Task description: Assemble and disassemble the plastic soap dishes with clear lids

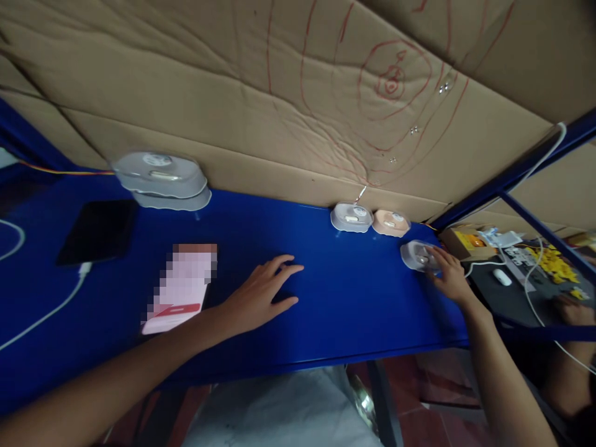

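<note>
My left hand (pixel 261 298) hovers over or rests lightly on the blue table (pixel 326 310), fingers stretched and spread, holding nothing. To its left lies a lit phone (pixel 184 288), its screen partly blurred. At the table's right end, my right hand (pixel 451 273) has its fingers and thumb around the right side of a grey, clear-topped oval plastic case (pixel 413 256); the covered side is hidden. Just left of that, a similar grey case (pixel 351 218) and a peach-coloured case (pixel 391 223) stand side by side against the cardboard.
Two stacked oval cases (pixel 162 180) sit at the back left. A dark tablet (pixel 100 231) with a white cable (pixel 69 295) lies before them. Cardboard (pixel 233 118) with red drawn lines walls the back. Beyond the blue frame, another person's hand (pixel 575 310) is near yellow pieces (pixel 554 264).
</note>
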{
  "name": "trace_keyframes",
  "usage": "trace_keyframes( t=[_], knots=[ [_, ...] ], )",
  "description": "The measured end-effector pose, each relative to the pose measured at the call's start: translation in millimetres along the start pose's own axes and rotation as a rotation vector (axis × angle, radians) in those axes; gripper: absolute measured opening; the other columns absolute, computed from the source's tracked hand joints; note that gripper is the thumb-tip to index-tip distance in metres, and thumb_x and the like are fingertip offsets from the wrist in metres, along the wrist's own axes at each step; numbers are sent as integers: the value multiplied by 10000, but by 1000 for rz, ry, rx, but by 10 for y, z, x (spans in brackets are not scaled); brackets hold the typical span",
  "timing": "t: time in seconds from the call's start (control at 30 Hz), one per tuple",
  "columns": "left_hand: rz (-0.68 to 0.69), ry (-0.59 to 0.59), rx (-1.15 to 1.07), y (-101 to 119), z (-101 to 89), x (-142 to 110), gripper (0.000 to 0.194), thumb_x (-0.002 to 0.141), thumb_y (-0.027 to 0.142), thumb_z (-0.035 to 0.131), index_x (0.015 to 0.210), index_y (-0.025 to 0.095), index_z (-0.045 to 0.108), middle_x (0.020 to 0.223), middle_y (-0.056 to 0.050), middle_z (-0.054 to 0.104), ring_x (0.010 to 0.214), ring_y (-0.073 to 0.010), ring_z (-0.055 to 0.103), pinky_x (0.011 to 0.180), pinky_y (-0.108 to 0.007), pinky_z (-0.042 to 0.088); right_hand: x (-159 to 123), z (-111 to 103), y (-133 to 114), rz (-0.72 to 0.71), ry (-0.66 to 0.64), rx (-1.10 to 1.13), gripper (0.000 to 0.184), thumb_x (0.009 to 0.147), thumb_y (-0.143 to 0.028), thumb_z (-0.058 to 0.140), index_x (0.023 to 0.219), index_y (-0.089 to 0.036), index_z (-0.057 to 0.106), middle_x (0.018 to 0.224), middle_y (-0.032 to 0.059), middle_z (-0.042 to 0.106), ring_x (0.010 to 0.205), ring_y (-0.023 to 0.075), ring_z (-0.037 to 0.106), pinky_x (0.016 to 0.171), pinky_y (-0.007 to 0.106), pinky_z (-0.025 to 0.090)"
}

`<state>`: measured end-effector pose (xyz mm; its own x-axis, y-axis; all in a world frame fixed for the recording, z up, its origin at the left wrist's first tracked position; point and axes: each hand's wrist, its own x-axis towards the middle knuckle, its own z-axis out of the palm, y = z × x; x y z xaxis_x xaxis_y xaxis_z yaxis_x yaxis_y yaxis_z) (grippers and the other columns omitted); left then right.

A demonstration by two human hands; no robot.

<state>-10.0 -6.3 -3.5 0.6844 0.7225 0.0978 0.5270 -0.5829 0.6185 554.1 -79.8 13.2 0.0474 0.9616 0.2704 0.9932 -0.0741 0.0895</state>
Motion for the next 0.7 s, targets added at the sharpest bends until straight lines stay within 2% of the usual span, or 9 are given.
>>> trace_keyframes(
  t=[0.07, 0.17, 0.33, 0.43, 0.5, 0.57, 0.67, 0.7],
  knots=[
    [2, -16, 8, -19, 0, 3, 527, 1004, 399, 623, 1508, 313, 495, 1638, -124, 403, 1471, -373, 464, 1179, -597, 416, 156, 126, 212, 84, 22, -39, 655, 889, -406, 539, 1509, -195, 552, 1508, 185, 588, 1356, 419, 546, 1081, 603, 466],
    [4, -22, 17, -57, 5, 1, 488, 1014, 410, 612, 1484, 307, 530, 1631, -121, 411, 1464, -368, 469, 1180, -594, 421, 457, 269, 329, 158, 52, -53, 700, 869, -395, 552, 1532, -174, 535, 1534, 210, 562, 1332, 467, 537, 1031, 659, 478],
    [28, 3, 33, -97, 20, -5, 444, 995, 375, 644, 1432, 317, 597, 1602, -104, 449, 1418, -360, 509, 1166, -581, 449, 936, 427, 276, 153, 46, -25, 730, 843, -284, 529, 1562, -164, 502, 1543, 190, 568, 1399, 404, 525, 1129, 595, 449],
    [42, -7, 45, -73, 4, -5, 430, 995, 346, 646, 1421, 314, 605, 1591, -105, 460, 1417, -359, 512, 1167, -584, 446, 1075, 470, 152, 116, 22, 4, 713, 893, -389, 525, 1566, -155, 496, 1580, 195, 532, 1464, 405, 473, 1172, 603, 404],
    [54, -25, 57, -44, -12, -5, 418, 998, 330, 643, 1413, 296, 607, 1587, -117, 462, 1425, -362, 504, 1167, -592, 439, 1110, 445, -6, 82, -5, 23, 747, 921, -521, 533, 1580, -174, 479, 1605, 198, 503, 1488, 414, 449, 1176, 619, 391],
    [55, -37, 70, -20, -23, -4, 410, 998, 316, 644, 1406, 287, 609, 1587, -125, 462, 1424, -366, 502, 1159, -604, 439, 1140, 373, -270, 46, -10, 53, 804, 938, -630, 527, 1622, -223, 412, 1655, 187, 437, 1519, 417, 412, 1176, 645, 374],
    [60, -37, 80, -3, -28, -1, 423, 998, 308, 645, 1418, 296, 596, 1585, -122, 466, 1419, -364, 506, 1163, -615, 429, 1246, 230, -910, -74, 89, 182, 836, 973, -684, 512, 1668, -274, 295, 1733, 166, 291, 1585, 409, 302, 1210, 676, 303],
    [63, -36, 77, -2, -29, 0, 433, 1000, 311, 642, 1429, 298, 585, 1585, -122, 465, 1423, -361, 504, 1169, -612, 426, 1302, 192, -1172, -160, 125, 246, 824, 990, -669, 509, 1672, -265, 283, 1729, 165, 300, 1595, 384, 288, 1233, 645, 292]
  ],
)
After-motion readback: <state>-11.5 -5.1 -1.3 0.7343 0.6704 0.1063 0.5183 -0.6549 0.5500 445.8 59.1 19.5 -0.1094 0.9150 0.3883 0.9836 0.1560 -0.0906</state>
